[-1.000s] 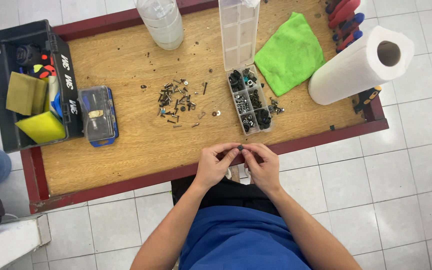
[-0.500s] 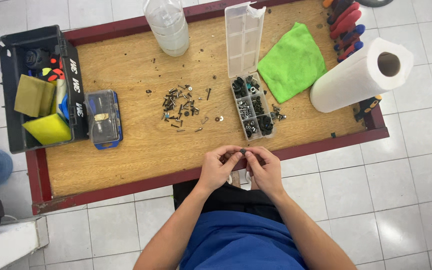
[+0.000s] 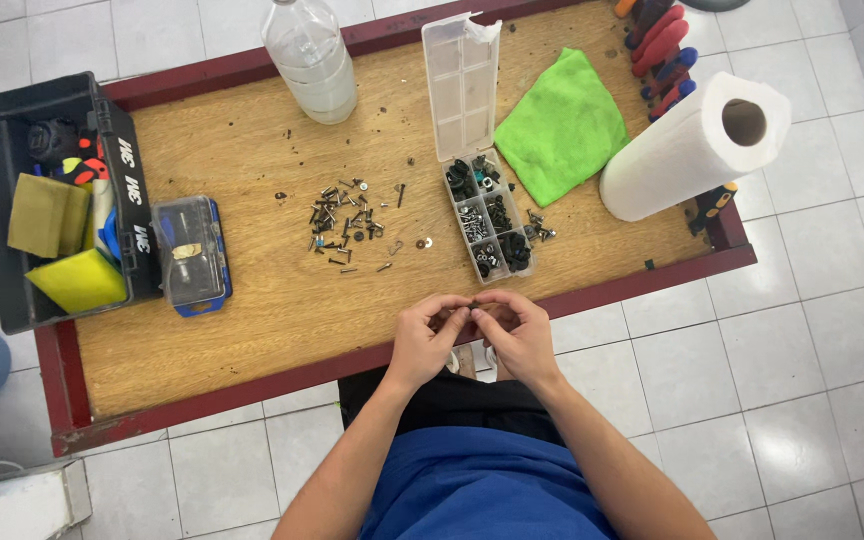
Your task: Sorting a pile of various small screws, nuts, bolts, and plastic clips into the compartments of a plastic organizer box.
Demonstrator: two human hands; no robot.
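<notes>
Here, both hands work one tiny fastener.
Left hand and right hand pinch a small dark screw; loose screw pile remains unsorted on the surface.

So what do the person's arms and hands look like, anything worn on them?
Both arms are bare from the elbow down, with no sleeves in view. The left hand and right hand are bare too: no gloves, and no watch, rings or bands that the head view shows.
</notes>
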